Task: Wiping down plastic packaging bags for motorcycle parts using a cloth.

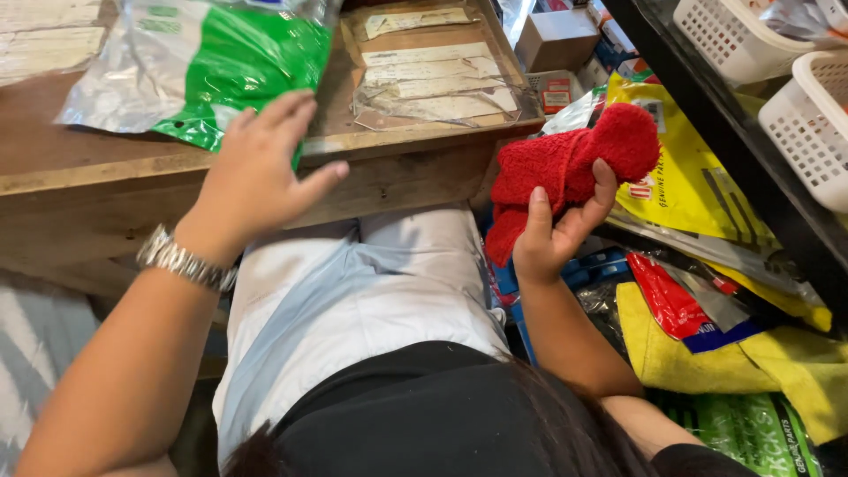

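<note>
2 bare hands were in view from the head camera. Right hand (pixel 555 231) was clamped on a red terry cloth (pixel 565 168), thumb and fingers pressed into its bunched folds, holding it up beside the wooden table (pixel 88 185) and above a heap of packets. Left hand (pixel 256 172), wearing a metal wristwatch (pixel 184 260), lay with fingers spread apart on the table's front edge, fingertips touching a green-and-silver plastic bag (pixel 212 62) lying on the tabletop. Taped paper slips (pixel 433 75) lay farther back on the table. Near the cloth sat a yellow packet (pixel 698 185), a yellow cloth (pixel 751 362) and white baskets (pixel 804 97) on a dark shelf.
</note>
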